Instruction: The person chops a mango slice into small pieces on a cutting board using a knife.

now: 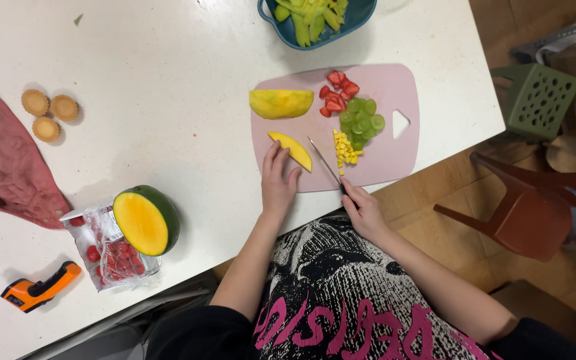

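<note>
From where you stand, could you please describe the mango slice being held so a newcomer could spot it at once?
Find the pink cutting board at the table's near edge. Near its lower left, the left hand steadies a thin yellow mango slice, with the knife just to its right. Unlike the thick mango chunk above it, it is a slim curved crescent.

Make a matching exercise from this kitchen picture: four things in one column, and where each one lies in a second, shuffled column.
Things:
1. mango slice
2. tart shells
3. knife
4. mango peels

Places:
A. in the blue dish
B. in the right hand
C. under the left hand's fingertips, on the pink cutting board
D. beside the red cloth

Pairs: 1-C, 2-D, 3-B, 4-A
</note>
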